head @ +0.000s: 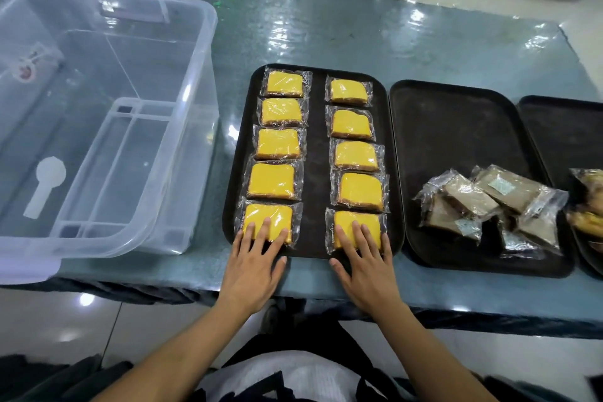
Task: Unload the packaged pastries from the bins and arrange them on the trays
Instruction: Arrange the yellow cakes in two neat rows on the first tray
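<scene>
1. Ten clear-wrapped yellow-topped cake slices sat on the black rectangular plastic tray (pixel 313 173) in front of me, in two columns of five with a bare strip between them. Rows roughly level, wrappers flat.
2. My left hand (pixel 253 258) lay flat, fingers straight and spread, pressing the nearest slice of the left column (pixel 267 222). No curl, no pinch.
3. My right hand (pixel 365 263) did the same on the nearest slice of the right column (pixel 357 227): fingers straight, resting on top, thumb out over the tray's near edge. Nothing gripped in either hand.
4. Judged this tray as good as finished; the flat hands read as a last squaring-up of the front row.
5. The second black tray (pixel 456 140), just beside the first on my right, held a loose heap of clear-wrapped brown pastry wedges (pixel 483 206) at its near end, overlapping and tilted. Unloaded but not arranged; most of that tray bare.
6. A third black tray (pixel 561 127) at the right edge carried more wrapped pastries (pixel 587 206), cut off by the frame. Count and order not readable.
7. The large clear plastic bin (pixel 107 127) on my left showed no pastries inside, so unloading from it looked done. Other bins, if any, out of view.
8. All stood on the glossy blue-green covered table (pixel 326 36).
9. Left to do, by my reckoning: lay out the brown wedges in rows, then the far-right pile.
</scene>
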{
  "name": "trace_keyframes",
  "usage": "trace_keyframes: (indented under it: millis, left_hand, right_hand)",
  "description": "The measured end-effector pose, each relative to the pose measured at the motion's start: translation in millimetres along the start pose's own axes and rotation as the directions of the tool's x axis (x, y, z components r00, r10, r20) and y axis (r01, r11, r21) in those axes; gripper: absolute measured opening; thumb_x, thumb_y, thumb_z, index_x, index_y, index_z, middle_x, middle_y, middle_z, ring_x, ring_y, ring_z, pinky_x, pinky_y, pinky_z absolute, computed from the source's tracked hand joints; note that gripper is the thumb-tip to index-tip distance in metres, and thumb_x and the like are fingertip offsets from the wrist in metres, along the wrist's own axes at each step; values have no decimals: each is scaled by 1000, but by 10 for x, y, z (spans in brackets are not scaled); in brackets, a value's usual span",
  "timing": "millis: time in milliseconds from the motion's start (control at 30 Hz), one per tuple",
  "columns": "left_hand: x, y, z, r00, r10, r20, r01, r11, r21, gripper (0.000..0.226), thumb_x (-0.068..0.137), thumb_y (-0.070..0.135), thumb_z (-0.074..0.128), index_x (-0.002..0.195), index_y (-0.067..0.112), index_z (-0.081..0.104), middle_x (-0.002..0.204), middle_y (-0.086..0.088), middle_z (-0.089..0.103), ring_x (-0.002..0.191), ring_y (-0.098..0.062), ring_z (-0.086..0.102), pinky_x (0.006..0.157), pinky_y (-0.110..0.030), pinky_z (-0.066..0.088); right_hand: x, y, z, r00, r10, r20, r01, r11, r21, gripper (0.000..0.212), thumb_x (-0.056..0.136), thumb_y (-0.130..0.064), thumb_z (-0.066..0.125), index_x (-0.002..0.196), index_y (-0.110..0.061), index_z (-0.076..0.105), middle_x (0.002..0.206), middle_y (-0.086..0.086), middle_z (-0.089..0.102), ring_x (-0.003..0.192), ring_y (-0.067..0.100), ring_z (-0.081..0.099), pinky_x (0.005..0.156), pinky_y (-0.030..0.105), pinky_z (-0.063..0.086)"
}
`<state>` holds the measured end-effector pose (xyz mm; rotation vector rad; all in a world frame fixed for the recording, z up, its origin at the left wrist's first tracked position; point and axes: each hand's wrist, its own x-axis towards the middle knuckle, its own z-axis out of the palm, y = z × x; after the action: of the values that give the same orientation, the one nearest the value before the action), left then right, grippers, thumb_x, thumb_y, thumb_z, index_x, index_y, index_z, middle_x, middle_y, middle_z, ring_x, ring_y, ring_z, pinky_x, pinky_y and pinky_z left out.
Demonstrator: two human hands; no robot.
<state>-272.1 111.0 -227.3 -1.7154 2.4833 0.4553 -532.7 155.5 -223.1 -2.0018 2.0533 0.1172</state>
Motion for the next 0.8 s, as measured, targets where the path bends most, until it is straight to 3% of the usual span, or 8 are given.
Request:
trace_keyframes:
  millis: [133,267,400,567,800]
  left_hand:
    - [131,19,-97,998,-18,-67,16,1000,-27,51,103,48,24,151,37,39,159,-8,36,140,-37,38,111,-53,34]
    - [485,0,-247,994,37,-100,-39,999,-13,55,105,45,20,159,37,16,169,-5,10,154,-31,13,124,-52,14]
    - [902,30,-360,997,70,-19,-70,998,3,57,106,45,15,159,41,-5,169,0,-12,154,-30,-11,125,-51,2]
    - [1085,4,-291,998,22,65,-27,997,69,62,105,50,17,156,42,-17,167,0,-20,153,-32,-15,125,-52,-2]
    - [979,5,-215,1000,5,18,-7,997,73,59,106,50,13,159,38,-11,168,1,-17,153,-30,-17,124,-55,5]
  right_hand:
    - [50,51,-27,993,-22,-112,20,1000,-14,63,103,-63,25,160,-38,21,166,2,28,156,22,16,123,60,5]
    - [346,163,-181,968,-6,-251,9,1000,11,58,104,-53,31,158,-31,31,160,2,38,152,21,27,124,56,11]
    - [803,209,-294,979,-17,-205,26,999,43,63,104,-55,26,161,-30,18,167,1,24,156,20,14,127,47,8]
    - [1004,302,-184,992,-81,-99,84,996,24,69,103,-65,14,162,-32,-1,170,-3,1,157,18,-7,125,54,5]
    - [955,360,-137,986,-136,-101,141,989,46,69,105,-62,22,163,-29,1,171,-2,-1,157,19,-7,126,55,6]
